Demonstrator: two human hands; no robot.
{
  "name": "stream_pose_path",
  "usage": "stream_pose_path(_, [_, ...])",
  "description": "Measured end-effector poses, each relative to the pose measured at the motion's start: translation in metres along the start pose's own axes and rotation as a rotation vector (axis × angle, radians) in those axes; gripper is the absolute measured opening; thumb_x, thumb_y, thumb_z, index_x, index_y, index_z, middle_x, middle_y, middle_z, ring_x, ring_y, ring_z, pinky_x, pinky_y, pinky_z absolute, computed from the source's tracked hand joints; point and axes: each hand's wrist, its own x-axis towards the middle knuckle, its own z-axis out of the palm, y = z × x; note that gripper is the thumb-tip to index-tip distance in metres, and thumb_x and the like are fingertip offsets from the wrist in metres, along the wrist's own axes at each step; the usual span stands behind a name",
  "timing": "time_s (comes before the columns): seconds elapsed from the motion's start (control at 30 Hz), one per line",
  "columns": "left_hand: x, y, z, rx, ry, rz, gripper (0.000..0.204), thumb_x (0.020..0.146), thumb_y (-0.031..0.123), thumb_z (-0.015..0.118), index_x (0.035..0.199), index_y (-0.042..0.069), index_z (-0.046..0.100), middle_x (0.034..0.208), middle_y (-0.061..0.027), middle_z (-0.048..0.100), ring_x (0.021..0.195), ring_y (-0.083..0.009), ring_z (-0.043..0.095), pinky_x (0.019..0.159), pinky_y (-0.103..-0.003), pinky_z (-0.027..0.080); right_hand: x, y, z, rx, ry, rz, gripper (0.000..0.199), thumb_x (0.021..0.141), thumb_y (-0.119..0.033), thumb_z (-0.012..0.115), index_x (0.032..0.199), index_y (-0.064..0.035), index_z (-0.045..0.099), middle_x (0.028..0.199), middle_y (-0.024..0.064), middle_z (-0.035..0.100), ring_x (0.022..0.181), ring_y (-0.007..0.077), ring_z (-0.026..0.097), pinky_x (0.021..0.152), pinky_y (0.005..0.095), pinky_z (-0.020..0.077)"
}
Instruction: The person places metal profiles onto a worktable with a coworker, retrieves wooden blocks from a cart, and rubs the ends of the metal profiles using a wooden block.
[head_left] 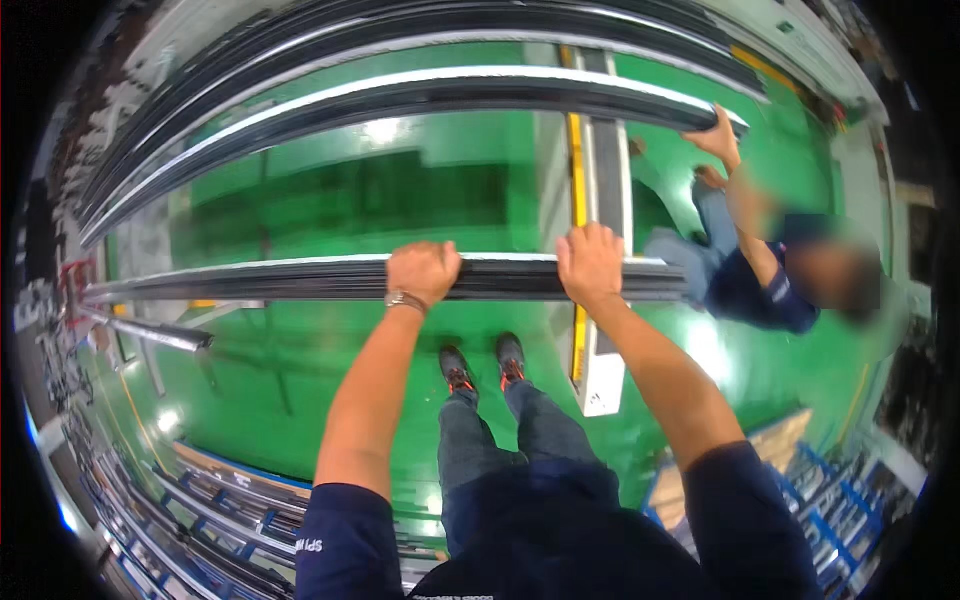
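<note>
A long metal profile (510, 280), dark and ribbed with a bright silver upper edge, runs across in front of me from far left to right. My left hand (424, 272), with a band at the wrist, is closed over it left of the middle. Farther right, my right hand (592, 264) also grips the profile, where it crosses a white support beam (608, 190) with a yellow strip. The fingertips of both hands are hidden behind the profile. Beyond it lies a second dark profile (430, 97), whose right end a co-worker's hand (716, 138) grasps.
A co-worker (760, 270) bends low at the right, close to the profiles' ends. More dark profiles (450, 25) lie along the far side. A short bar end (190, 337) juts out at left. Racks of profiles (215, 540) stand behind me at lower left, with blue racks (830, 520) at lower right.
</note>
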Motion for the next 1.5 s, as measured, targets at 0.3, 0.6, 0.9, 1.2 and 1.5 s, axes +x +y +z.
stream_pose_path(0.3, [-0.003,-0.039,-0.02,-0.15,0.067,-0.05,0.054,0.104,0.043,0.049,0.072,0.008,0.073,0.078,-0.0151,0.073,0.075,-0.0377,0.07,0.073,-0.051,0.056,-0.003,-0.003,-0.007,-0.033,0.064,0.0,0.023,0.102,-0.032,0.059,0.095,-0.0114,0.067,0.096,0.0096,0.058,0.097,0.0324,0.056,0.084,0.0482,0.0396])
stream_pose_path(0.6, [-0.023,-0.243,-0.07,0.034,-0.167,-0.134,0.057,0.107,0.044,0.043,0.078,0.004,0.073,0.088,-0.0195,0.072,0.086,-0.0424,0.068,0.081,-0.054,0.053,-0.001,-0.01,-0.002,-0.134,-0.005,-0.033,0.024,0.103,-0.028,0.057,0.089,-0.0105,0.066,0.088,0.0086,0.062,0.092,0.0329,0.057,0.084,0.0482,0.0401])
stream_pose_path(0.9, [-0.02,-0.254,-0.083,-0.035,-0.246,-0.131,0.057,0.102,0.044,0.045,0.076,0.004,0.075,0.086,-0.0205,0.074,0.085,-0.0402,0.071,0.08,-0.052,0.057,0.005,-0.026,0.002,-0.161,0.006,-0.074,0.024,0.104,-0.025,0.055,0.09,-0.0085,0.065,0.087,0.0109,0.061,0.091,0.0335,0.057,0.084,0.0479,0.04])
stream_pose_path(1.2, [-0.025,-0.254,-0.078,-0.131,-0.139,-0.137,0.06,0.1,0.048,0.046,0.072,0.005,0.077,0.079,-0.0199,0.074,0.082,-0.0385,0.072,0.078,-0.05,0.057,-0.003,-0.002,0.006,-0.173,0.003,-0.094,0.029,0.106,-0.025,0.052,0.086,-0.0066,0.063,0.087,0.014,0.06,0.09,0.0359,0.057,0.079,0.0497,0.0385])
stream_pose_path(1.5, [-0.041,-0.259,-0.084,-0.117,0.14,-0.116,0.05,0.098,0.044,0.056,0.074,0.006,0.076,0.08,-0.0142,0.073,0.086,-0.0338,0.07,0.085,-0.047,0.053,-0.001,-0.011,0.007,-0.277,-0.123,0.031,0.03,0.106,-0.029,0.053,0.092,-0.0073,0.068,0.09,0.0136,0.064,0.096,0.0359,0.061,0.084,0.0512,0.0416])
